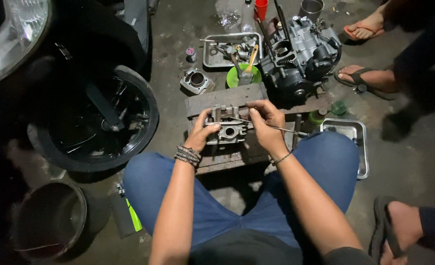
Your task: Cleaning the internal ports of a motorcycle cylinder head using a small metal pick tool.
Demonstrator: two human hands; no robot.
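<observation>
While the left hand (201,133) wraps its fingers (212,128) around the cylinder head's (227,128) left side, the right hand (265,125) pinches a thin metal tool (282,129) across its top. The cylinder head rests on a wooden block (226,99); behind it stand a green bowl (243,74), a metal tray (230,49) and an engine (301,51).

Two metal trays (230,61) (347,132), one engine block (301,54), one cylinder head (226,128), one green bowl (243,76), one red cup (260,8), one motorcycle wheel (97,120).
</observation>
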